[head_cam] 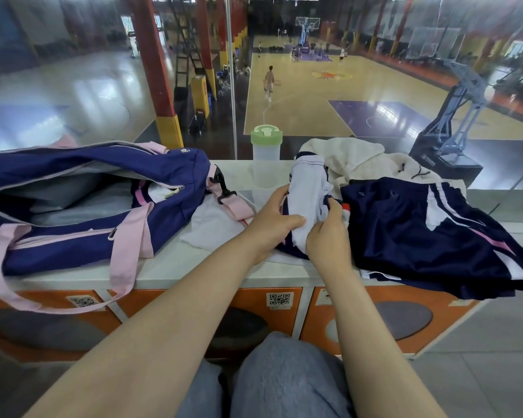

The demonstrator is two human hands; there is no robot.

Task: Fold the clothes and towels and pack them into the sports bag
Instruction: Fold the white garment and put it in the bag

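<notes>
A navy sports bag (82,236) with pink straps lies unzipped on the left of the white counter (194,270); folded pale cloth shows inside it. At the counter's middle, my left hand (272,221) and my right hand (326,236) both grip a white and navy garment (307,188), held bunched and upright between them. Navy shorts (429,233) with white and pink stripes lie flat to the right. A cream towel (354,158) is heaped behind them. A flat white cloth (212,224) lies under the bag's strap end.
A clear bottle (265,158) with a green lid stands at the counter's back edge against a glass pane. Orange lockers (284,300) form the counter's front. My knees in grey trousers (278,378) are just below. A basketball court lies beyond the glass.
</notes>
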